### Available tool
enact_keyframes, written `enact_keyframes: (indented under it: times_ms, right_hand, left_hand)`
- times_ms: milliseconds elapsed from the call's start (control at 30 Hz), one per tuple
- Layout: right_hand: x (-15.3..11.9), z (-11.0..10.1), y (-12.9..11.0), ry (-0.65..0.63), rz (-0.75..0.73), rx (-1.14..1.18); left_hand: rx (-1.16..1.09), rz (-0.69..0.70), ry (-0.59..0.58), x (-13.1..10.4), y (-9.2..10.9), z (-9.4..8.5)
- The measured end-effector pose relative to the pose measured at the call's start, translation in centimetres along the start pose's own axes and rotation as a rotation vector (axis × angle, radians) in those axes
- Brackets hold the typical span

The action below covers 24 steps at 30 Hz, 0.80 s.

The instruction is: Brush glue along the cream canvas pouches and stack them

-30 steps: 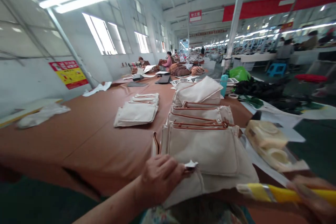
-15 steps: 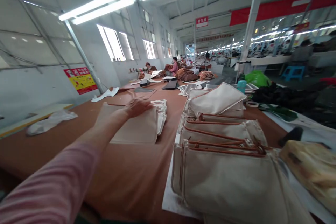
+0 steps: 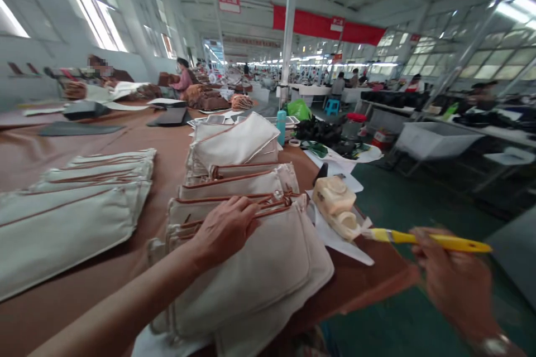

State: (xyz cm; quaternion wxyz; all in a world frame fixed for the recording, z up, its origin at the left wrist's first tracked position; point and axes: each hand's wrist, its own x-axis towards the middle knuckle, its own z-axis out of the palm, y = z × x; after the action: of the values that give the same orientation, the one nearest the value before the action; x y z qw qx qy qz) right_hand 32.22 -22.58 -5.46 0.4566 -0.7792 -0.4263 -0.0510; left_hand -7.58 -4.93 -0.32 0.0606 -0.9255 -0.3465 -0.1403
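A stack of beige bag panels (image 3: 247, 268) with brown-trimmed top edges leans in a row on the table. My left hand (image 3: 228, 226) is closed over the top edge of the front panels; its thumb side is partly hidden. Out past the table's right corner, my right hand (image 3: 454, 279) grips a yellow-handled paintbrush (image 3: 397, 236). The brush's bristles point left, close to a glue-stained cream plastic container (image 3: 335, 195) lying on white paper (image 3: 345, 242). Another fanned row of beige panels (image 3: 75, 217) lies to the left.
Brown material covers the table (image 3: 167, 134). Behind the stack stand a teal bottle (image 3: 281, 127) and a tape roll (image 3: 294, 143), with dark cloth (image 3: 322, 134) beyond. A grey-white bin (image 3: 435, 139) is on the floor at right. Other people sit farther back.
The view has swung right. My left hand has moved from the left pile to the front panels of the stack. My right hand has come into view holding the paintbrush.
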Motion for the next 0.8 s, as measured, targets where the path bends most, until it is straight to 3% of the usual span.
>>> enact_keyframes:
  times_ms: [100,200,300,400,500,800]
  right_hand:
    - [2.7,2.0,1.3,-0.083,-0.095,-0.008]
    - [4.5,5.4,2.5,-0.219,-0.199,0.037]
    - [5.3,8.5,3.9,-0.323,-0.254,0.064]
    - [5.9,10.3,5.1,-0.378,-0.274,0.075]
    - [6.3,10.3,5.6,-0.391,-0.298,0.081]
    - [4.5,7.4,5.4,-0.412,-0.479,0.109]
  left_hand:
    - [0.001,-0.135,-0.037,1.8,3.0,1.9]
    - [0.034,-0.194,-0.024,2.8,4.3,2.9]
    - [0.033,-0.232,-0.009,3.2,5.0,2.8]
    - [-0.001,-0.306,-0.059,3.3,5.6,2.0]
    - [-0.014,-0.352,-0.095,3.0,6.1,1.6]
    - [0.136,-0.178,0.142,1.4,6.4,3.4]
